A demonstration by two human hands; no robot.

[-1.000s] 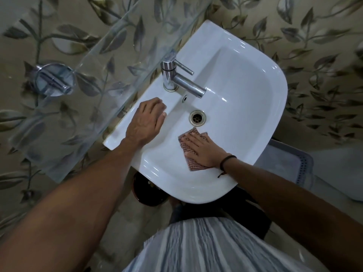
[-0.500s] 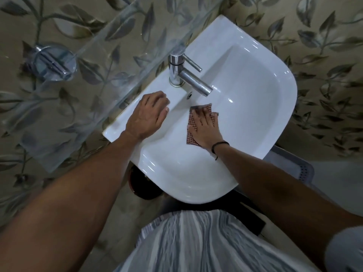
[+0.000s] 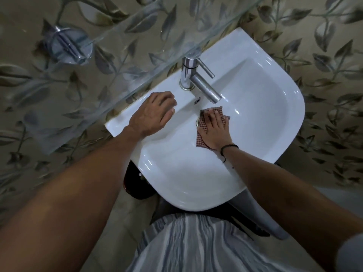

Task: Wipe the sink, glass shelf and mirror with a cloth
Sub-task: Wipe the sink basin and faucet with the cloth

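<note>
A white wall-mounted sink (image 3: 265, 122) fills the middle of the view. My right hand (image 3: 215, 130) lies flat with straight fingers on a red checked cloth (image 3: 201, 139), pressing it into the basin over the drain, just below the chrome tap (image 3: 198, 81). My left hand (image 3: 155, 113) rests palm down on the sink's back ledge, left of the tap, fingers slightly bent. A clear glass shelf (image 3: 110, 61) juts out above the sink's back edge. The mirror is out of view.
The wall and floor carry leaf-patterned tiles (image 3: 324, 48). A round chrome bracket (image 3: 67, 45) holds the shelf at the upper left. A dark round object (image 3: 137, 185) sits under the sink's left side. A grey thing (image 3: 275, 228) stands at the lower right, below the basin.
My right hand slid the cloth from the basin's near side up toward the tap and now covers the drain. My left hand stayed on the ledge.
</note>
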